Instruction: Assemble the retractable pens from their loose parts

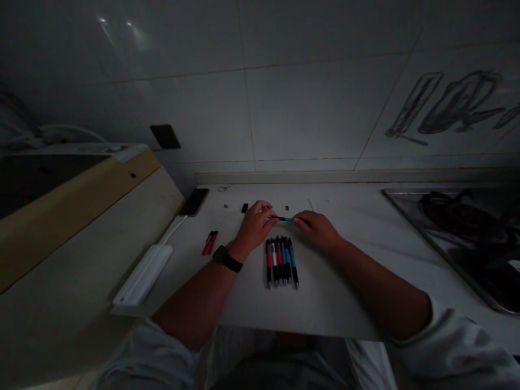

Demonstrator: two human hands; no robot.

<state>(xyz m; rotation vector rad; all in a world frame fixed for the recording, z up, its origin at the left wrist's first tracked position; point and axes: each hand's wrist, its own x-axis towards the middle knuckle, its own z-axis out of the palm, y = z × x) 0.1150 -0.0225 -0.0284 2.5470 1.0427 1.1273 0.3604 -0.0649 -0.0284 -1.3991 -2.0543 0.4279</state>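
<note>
Between my two hands a blue and black pen (286,219) lies level, just above the white counter. My left hand (257,222), with a dark watch (227,258) on its wrist, pinches the pen's black end. At the blue end, my right hand (317,225) is closed round the pen and hides its tip. Just below the hands several pens (281,262) lie side by side in a row, red, white and blue with black grips. Two red pen parts (209,242) rest left of my left hand. Small black pieces (244,208) lie behind it.
A phone (194,202) with a cable and a white power strip (143,275) are at the left, beside a slanted panel (101,238). Thin white sticks (311,204) lie behind my right hand. A metal-rimmed stove (439,238) is at the right. A tiled wall (300,119) stands behind.
</note>
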